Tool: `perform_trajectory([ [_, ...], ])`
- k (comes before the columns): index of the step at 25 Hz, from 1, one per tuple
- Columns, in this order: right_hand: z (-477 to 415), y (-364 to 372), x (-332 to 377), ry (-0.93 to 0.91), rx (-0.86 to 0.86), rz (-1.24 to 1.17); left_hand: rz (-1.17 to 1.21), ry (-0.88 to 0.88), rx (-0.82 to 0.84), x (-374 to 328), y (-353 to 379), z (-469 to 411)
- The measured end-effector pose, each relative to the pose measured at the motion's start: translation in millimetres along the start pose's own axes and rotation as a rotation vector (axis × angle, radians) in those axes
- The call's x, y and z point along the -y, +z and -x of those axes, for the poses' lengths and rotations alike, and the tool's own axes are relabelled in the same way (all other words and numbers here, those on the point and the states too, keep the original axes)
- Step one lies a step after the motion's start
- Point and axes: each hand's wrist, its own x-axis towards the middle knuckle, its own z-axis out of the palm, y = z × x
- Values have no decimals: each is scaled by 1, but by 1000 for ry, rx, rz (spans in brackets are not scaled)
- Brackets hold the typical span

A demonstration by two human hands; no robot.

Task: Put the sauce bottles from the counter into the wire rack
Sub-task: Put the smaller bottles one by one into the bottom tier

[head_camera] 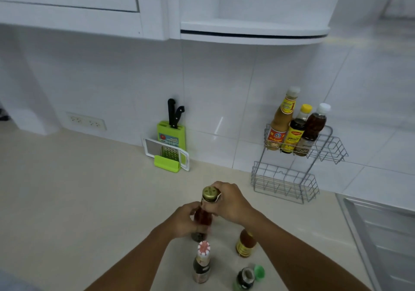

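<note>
Both hands grip the gold-capped bottle (205, 212), upright mid-counter (78, 201): the left hand (185, 220) wraps its body, the right hand (229, 203) pinches its neck under the cap. Three more bottles (202, 261) stand nearer the front edge. The rack (292, 178), at the counter's back right by the wall, carries three bottles (292, 131) on its top tier.

Soft, even, cool daylight; faint glare streaks on the wall tiles (219, 124). Wide-angle bending warps the edges, and the whole frame is slightly blurred.
</note>
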Motion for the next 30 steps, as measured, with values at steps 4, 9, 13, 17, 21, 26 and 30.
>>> perform_trajectory([
  [4,7,-66,45,-83,-20,-60,119,153,-141,-62,-11,0],
  [9,25,-162,78,-501,-107,757,-14,298,133,-154,-33,-3],
  [13,33,-201,67,-682,-267,921,-131,388,348,-213,-30,-6],
  [17,40,-215,48,-620,-432,763,-116,372,249,-239,-12,-10],
  [21,39,-225,37,-483,-456,678,-72,273,327,-253,-1,-18],
  [26,15,-240,27,160,-389,453,-689,297,-464,-276,29,-23],
  [30,11,-246,22,310,-330,188,-828,379,-592,-281,35,-34],
])
